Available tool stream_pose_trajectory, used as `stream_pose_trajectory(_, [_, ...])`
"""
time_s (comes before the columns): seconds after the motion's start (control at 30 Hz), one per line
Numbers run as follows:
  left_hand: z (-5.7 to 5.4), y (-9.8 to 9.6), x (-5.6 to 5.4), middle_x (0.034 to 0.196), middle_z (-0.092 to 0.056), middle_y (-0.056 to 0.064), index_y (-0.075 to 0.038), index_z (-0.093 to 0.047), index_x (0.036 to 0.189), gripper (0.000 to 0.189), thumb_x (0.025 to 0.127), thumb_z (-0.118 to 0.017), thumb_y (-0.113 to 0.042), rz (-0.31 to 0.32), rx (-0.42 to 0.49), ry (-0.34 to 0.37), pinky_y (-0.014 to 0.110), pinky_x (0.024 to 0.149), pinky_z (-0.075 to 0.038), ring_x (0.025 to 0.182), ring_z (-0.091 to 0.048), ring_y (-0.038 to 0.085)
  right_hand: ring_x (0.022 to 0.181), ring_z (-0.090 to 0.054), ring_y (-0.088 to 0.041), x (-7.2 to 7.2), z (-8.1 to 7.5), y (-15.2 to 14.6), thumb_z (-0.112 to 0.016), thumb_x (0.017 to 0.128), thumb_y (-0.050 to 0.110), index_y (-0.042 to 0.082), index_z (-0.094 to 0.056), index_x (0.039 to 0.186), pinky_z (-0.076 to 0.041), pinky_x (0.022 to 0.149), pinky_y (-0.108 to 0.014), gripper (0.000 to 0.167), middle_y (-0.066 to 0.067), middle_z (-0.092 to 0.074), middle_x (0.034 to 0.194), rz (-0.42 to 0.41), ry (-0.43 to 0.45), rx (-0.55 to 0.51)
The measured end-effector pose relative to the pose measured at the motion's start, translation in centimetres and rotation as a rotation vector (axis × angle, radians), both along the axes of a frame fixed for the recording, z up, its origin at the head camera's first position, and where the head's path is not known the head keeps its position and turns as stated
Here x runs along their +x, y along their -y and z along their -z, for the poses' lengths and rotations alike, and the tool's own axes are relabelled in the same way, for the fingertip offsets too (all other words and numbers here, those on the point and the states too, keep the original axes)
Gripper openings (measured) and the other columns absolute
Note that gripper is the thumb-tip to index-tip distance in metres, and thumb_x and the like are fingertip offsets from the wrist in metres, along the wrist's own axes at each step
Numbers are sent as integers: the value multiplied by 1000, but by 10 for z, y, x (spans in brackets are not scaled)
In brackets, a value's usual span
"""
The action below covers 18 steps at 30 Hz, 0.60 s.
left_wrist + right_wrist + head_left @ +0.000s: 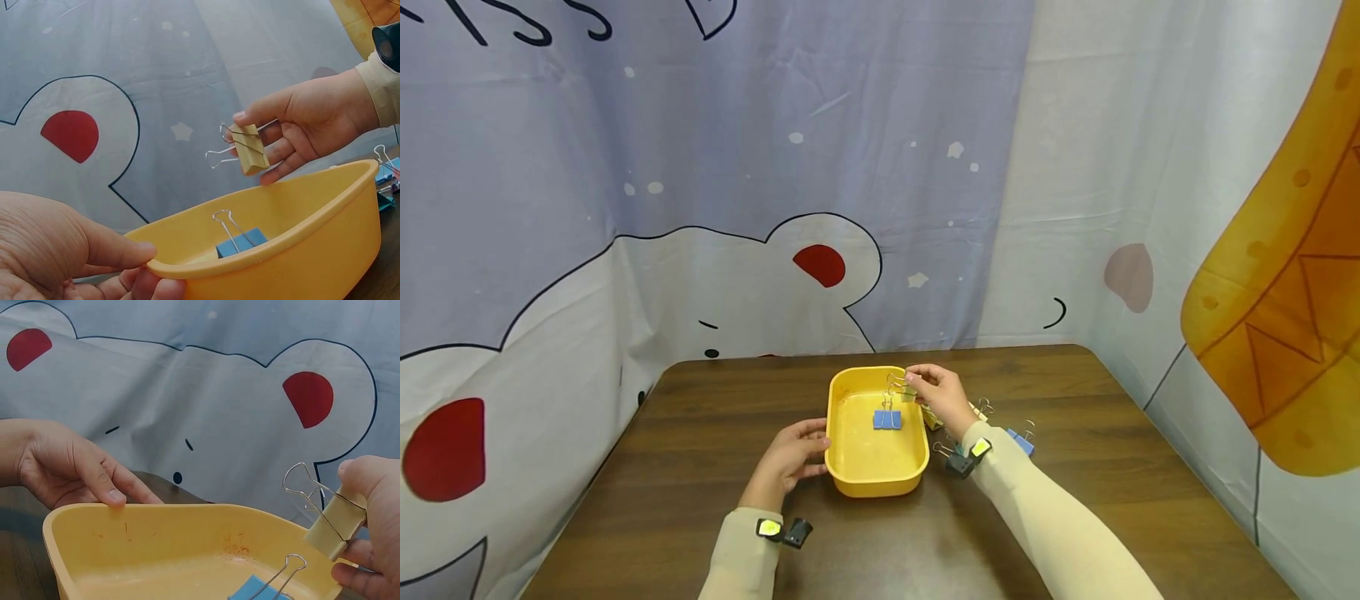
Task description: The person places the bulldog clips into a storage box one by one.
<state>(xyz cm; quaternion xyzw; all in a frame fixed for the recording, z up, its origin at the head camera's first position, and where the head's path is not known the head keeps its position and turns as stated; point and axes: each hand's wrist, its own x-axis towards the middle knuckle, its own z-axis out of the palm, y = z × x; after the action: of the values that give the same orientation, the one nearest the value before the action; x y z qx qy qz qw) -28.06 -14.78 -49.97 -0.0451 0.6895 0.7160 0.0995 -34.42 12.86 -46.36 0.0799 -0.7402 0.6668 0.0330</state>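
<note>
A yellow plastic basin (877,487) stands on the table, with a blue binder clip (887,419) lying inside it, wire handles up. My left hand (792,457) holds the basin's left side, the thumb on its rim and the fingers against the outer wall. Over the far right part of the basin, my right hand (942,392) pinches a yellow binder clip (251,150) between thumb and fingers. In the right wrist view that yellow clip hangs tilted above the blue one, apart from it.
Right of the basin lie several more binder clips, among them a blue one (1021,442) and a yellow one (932,418), partly hidden by the right arm. The brown wooden table (715,417) ends at a printed curtain (925,167) behind and at the sides.
</note>
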Motion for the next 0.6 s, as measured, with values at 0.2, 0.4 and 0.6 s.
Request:
stream_pose_trajectory(0.2, [1,0,-1,118,-60,25,4,-53,141,43,99,-60,1,-3,2,3,31,61,-61,93,-65,29,103,-70,-32,-2,5,0,-68,99,21,-3,-65,126,-56,93,-50,37,-19,-68,116,1,-6,-33])
stream_pose_trajectory(0.4, [1,0,-2,118,-60,24,4,-53,140,42,98,-60,1,-9,1,8,31,60,-60,91,-65,28,102,-71,-33,-2,4,-4,-66,100,21,-4,-64,126,-54,95,-53,36,-23,-67,118,-8,-3,-62])
stream_pose_trajectory(0.6, [2,0,-2,116,-60,23,4,-53,140,42,98,-60,2,-11,5,8,31,60,-60,91,-64,28,108,-67,-41,-3,2,-12,-63,101,20,-2,-63,125,-48,100,-62,32,-31,-61,126,-13,-14,-86])
